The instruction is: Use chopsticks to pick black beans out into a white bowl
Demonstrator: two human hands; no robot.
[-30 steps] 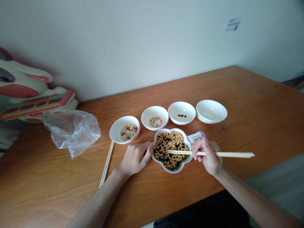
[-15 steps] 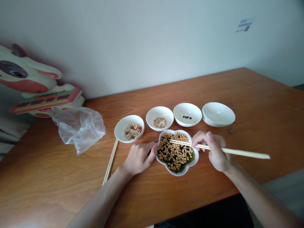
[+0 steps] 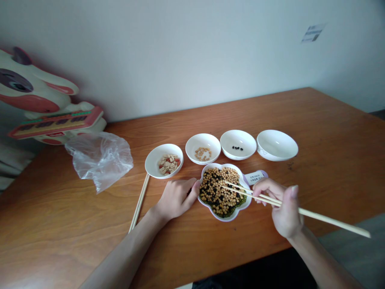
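My right hand holds a pair of wooden chopsticks, their tips slightly apart over the beans in a flower-shaped dish. Nothing can be made out between the tips. The dish is white with a lilac rim and a labelled handle. Yellow soybeans, black beans and small green beans lie mixed in it. Resting on the table, my left hand has its fingers curled, with thumb and forefinger at the dish's left rim.
Behind the dish stand white bowls: one with pale and reddish flat seeds, one with soybeans, one with several black beans, and an empty bowl. Spare chopsticks, a plastic bag and a cow toy are left.
My right hand has moved right and toward me, uncovering the dish's handle. The chopstick tips have shifted right and spread apart. My left hand stays at the rim.
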